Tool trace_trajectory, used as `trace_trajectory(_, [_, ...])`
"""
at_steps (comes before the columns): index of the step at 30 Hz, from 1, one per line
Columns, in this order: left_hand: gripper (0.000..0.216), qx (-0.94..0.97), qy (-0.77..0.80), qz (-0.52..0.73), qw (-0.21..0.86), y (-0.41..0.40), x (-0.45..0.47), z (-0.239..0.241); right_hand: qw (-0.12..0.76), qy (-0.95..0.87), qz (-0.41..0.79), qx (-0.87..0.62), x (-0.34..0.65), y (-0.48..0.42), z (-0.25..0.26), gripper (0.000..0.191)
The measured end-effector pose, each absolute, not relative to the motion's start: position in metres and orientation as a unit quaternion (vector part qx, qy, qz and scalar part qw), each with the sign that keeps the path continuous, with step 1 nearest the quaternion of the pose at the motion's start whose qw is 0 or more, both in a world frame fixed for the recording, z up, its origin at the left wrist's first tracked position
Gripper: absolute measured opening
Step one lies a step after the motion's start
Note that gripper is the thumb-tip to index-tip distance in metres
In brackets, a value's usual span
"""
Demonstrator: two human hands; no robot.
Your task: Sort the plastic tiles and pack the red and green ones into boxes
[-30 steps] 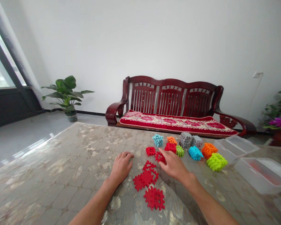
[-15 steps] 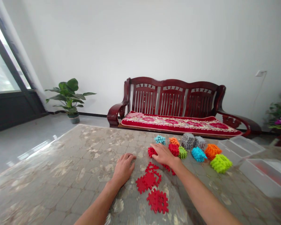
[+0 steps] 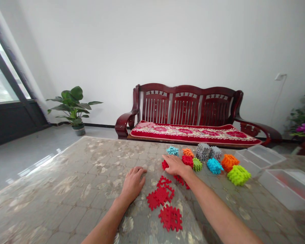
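My left hand rests flat on the table, fingers loosely spread, holding nothing. My right hand reaches forward and lies palm down over a small red interlocking tile, fingers on it. Flat red lattice tiles lie between my arms: a joined pair, a single one nearest me, and another partly under my right wrist. Beyond my right hand stand stacks of tiles: red, green, light blue, orange.
More stacks sit to the right: grey, blue, orange, lime. Two clear plastic bins stand at the table's right side. A red wooden bench and potted plants stand behind the table.
My right hand has moved left and forward from the middle red tile onto the far red tile. My left hand has stayed in place.
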State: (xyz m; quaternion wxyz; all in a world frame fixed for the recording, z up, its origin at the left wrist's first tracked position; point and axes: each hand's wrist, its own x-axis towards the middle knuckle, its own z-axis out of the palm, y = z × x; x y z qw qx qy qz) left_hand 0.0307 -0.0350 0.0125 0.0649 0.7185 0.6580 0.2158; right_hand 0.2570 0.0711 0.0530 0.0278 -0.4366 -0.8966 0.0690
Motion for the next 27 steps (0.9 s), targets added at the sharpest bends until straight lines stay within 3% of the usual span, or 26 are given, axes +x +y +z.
trace_trajectory(4, [0.031,0.720,0.655,0.219,0.065,-0.034,0.029,0.010,0.042,-0.896,0.061,-0.437,0.260,0.057,0.062,0.072])
trace_trajectory(10, [0.033,0.725,0.649,0.219,0.064,-0.035,0.028,0.009,0.167,-0.895,0.050,-0.410,0.287,0.010,0.059,0.047])
trace_trajectory(15, [0.038,0.748,0.622,0.205,0.103,-0.038,0.032,0.015,0.149,-0.877,0.060,-0.452,0.325,-0.022,0.034,0.043])
trace_trajectory(22, [0.131,0.838,0.494,0.057,0.222,-0.057,0.056,0.031,0.197,-0.862,0.088,-0.459,0.356,-0.038,0.017,0.040])
trace_trajectory(27, [0.137,0.857,0.463,0.059,0.218,-0.068,0.074,0.025,0.222,-0.836,0.087,-0.495,0.361,-0.042,0.010,0.037])
